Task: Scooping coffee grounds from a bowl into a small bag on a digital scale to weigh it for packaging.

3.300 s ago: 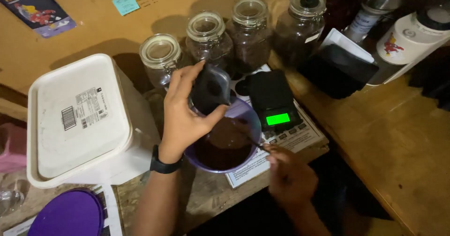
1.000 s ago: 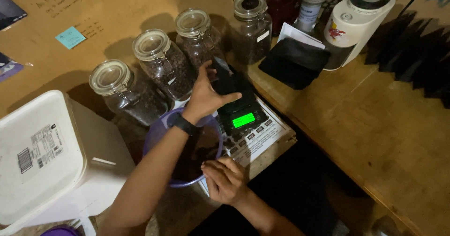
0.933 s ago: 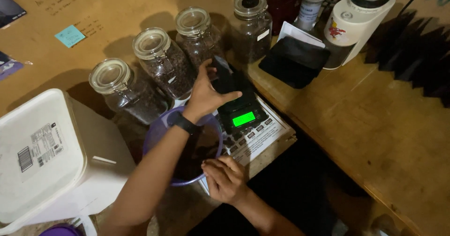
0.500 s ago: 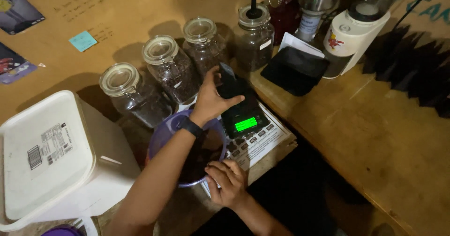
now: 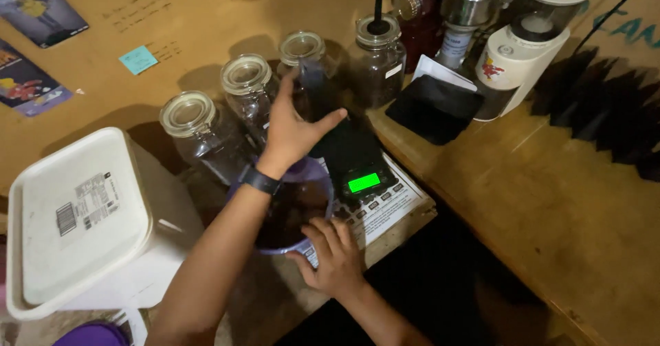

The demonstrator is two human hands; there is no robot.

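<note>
My left hand (image 5: 294,131) is raised over the black scale (image 5: 354,164), whose display glows green, and grips a dark cup (image 5: 317,88) in front of the glass jars. A black band sits on that wrist. Below it stands a purple bowl (image 5: 313,174) with dark contents. My right hand (image 5: 335,255) holds the bowl's near rim, fingers curled over the edge. The scale rests on a printed paper sheet (image 5: 388,212) at the wooden counter's edge.
Several glass jars with lids (image 5: 246,79) line the back of the counter. A large white lidded tub (image 5: 75,222) stands at the left and a purple lid (image 5: 93,336) lies below it. A black pouch (image 5: 433,105), a white grinder (image 5: 522,40) and metal gear (image 5: 471,2) are at the right.
My left hand has lifted the dark cup up from beside the scale toward the jars. My right hand stays at the bowl's near rim. The view has shifted slightly.
</note>
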